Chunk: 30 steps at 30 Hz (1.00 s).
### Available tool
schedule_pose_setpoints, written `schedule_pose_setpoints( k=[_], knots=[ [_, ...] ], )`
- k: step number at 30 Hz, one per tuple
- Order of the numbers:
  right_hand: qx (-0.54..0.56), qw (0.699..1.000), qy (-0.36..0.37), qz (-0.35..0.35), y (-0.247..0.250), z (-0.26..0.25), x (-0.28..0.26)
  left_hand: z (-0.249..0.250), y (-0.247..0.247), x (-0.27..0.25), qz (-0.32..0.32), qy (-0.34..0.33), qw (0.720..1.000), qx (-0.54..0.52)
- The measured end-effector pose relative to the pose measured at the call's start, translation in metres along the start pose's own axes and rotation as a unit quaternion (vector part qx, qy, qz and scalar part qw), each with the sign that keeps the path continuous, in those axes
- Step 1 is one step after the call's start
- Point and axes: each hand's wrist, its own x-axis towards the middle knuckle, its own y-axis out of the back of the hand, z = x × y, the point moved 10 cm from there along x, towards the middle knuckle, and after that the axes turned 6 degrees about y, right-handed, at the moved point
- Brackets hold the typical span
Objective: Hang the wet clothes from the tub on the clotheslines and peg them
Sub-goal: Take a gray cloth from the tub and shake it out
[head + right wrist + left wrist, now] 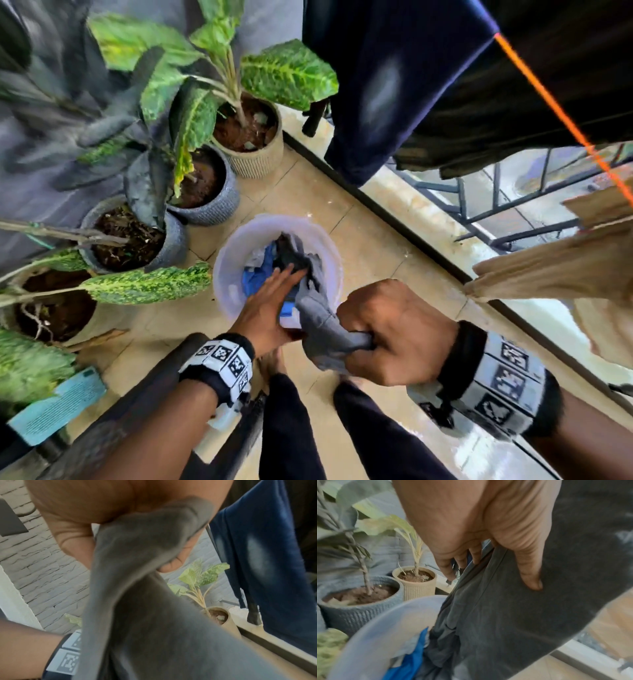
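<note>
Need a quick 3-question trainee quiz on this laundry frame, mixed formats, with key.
1. True or false: the right hand grips the grey garment.
2. Multiple choice: where is the lower end of the grey garment? A) on the floor B) in the tub C) over the orange clothesline
3. Fill in: the left hand has its fingers ____ (straight/curled) against the grey garment.

Key: 1 true; 2 B; 3 straight
</note>
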Motion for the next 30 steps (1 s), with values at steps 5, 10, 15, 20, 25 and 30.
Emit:
schedule_pose_setpoints(
  k=[5,10,15,20,25,30],
  knots=[
    [0.092,0.988,-0.014,0.123,0.041,0.019,-0.053,0.049,-0.044,0.003,-0.019,-0.008,0.999,-0.031],
    [0.089,0.979,-0.061,0.172,0.063,0.055,-0.075,0.054,-0.057,-0.007,-0.010,0.030,0.998,-0.057],
    [0.039,0.940,-0.206,0.267,0.086,0.118,-0.088,0.023,0.001,-0.031,0.063,0.093,0.992,-0.062],
    [0.058,0.925,-0.252,0.279,0.074,0.146,-0.068,0.011,0.046,-0.076,0.076,0.096,0.989,-0.082],
    [0.281,0.887,-0.247,0.272,0.044,0.148,-0.035,0.067,0.107,-0.112,0.138,0.082,0.982,-0.095],
    [0.262,0.916,-0.208,0.220,0.028,0.100,-0.029,0.151,0.182,-0.124,0.247,0.067,0.960,-0.113]
  ],
)
